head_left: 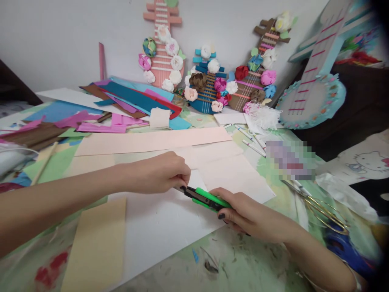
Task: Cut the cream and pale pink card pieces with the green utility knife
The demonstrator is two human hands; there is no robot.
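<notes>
My right hand (246, 213) is closed around a green and black utility knife (204, 197), holding it low over a white sheet (158, 227) on the table. My left hand (164, 172) is curled into a pinch at the knife's tip, its fingertips pressed together right at the black front end. What the fingertips pinch is too small to make out. A long pale pink paper strip (152, 140) lies just beyond both hands, and more pale sheets (231, 174) lie under and behind them.
A tan card (97, 243) lies near left. Gold scissors (322, 209) rest at right. Coloured paper scraps (121, 105) pile at back left. Paper guitars with flowers (209, 85) lean on the wall, a larger one (313, 89) at right.
</notes>
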